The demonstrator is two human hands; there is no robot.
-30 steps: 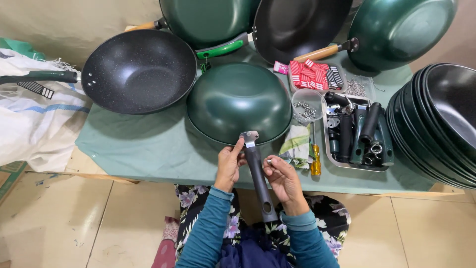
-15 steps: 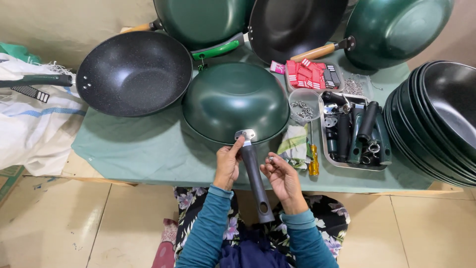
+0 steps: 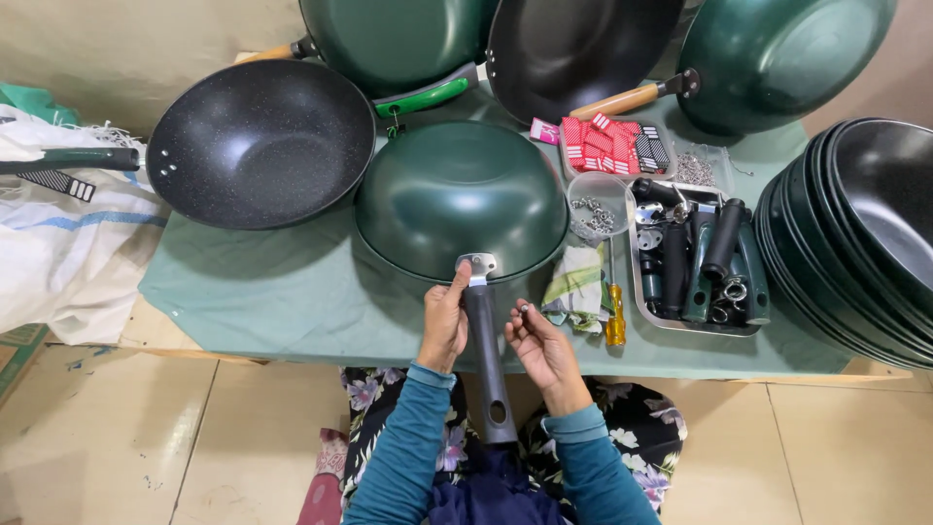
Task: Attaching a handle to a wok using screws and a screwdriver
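Green pan (image 3: pixel 457 199) lies upside down on the counter (image 3: pixel 272 292), its black handle (image 3: pixel 483 355) set in place. Left hand (image 3: pixel 444 326) presses the handle's metal end with fingers together. Right hand (image 3: pixel 542 342) pinches a small screw (image 3: pixel 523 309), not yet put in.

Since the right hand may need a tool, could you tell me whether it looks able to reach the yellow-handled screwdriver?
Probably yes: the right hand is just left of the screwdriver, which lies uncovered on the table beside a cloth, though its fingers pinch a small metal part.

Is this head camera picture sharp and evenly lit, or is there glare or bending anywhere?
Head view: sharp overall, soft even light. Pale sheen on the overturned green wok, faint shadows on the green cloth. Wide-lens bending curves the table edge. The small part in the right hand is too tiny to identify.
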